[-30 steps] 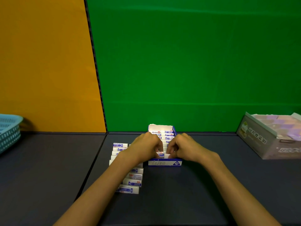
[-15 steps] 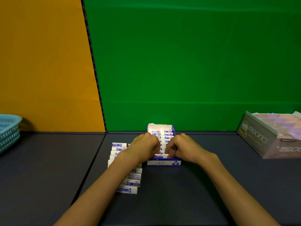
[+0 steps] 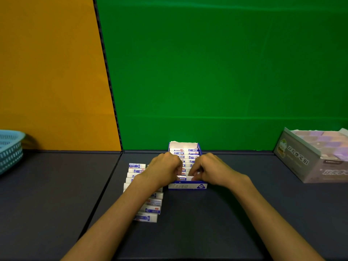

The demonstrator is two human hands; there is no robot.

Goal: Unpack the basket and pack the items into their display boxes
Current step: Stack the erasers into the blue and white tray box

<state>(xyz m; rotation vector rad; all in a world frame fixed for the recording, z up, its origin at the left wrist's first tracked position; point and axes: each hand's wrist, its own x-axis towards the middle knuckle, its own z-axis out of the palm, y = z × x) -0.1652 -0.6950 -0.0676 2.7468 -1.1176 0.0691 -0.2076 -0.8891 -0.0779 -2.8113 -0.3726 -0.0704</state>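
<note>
A blue and white display box [image 3: 188, 186] stands in the middle of the dark table, holding rows of white erasers with blue labels. My left hand [image 3: 163, 169] and my right hand [image 3: 211, 169] meet over its front end, and the fingers of both pinch one eraser [image 3: 183, 178] that sits in the front row. To the left of the box lies a row of several loose erasers [image 3: 146, 216], partly hidden under my left forearm. A light blue basket [image 3: 10, 147] stands at the far left edge.
A grey and purple display box [image 3: 308, 157], filled with purple items, stands at the right edge of the table. An orange and a green wall close off the back. A seam [image 3: 105, 185] runs across the table left of the erasers.
Both hands stay at the front of the box. The fingers have shifted a little on the front eraser. The camera view drifted slightly.
</note>
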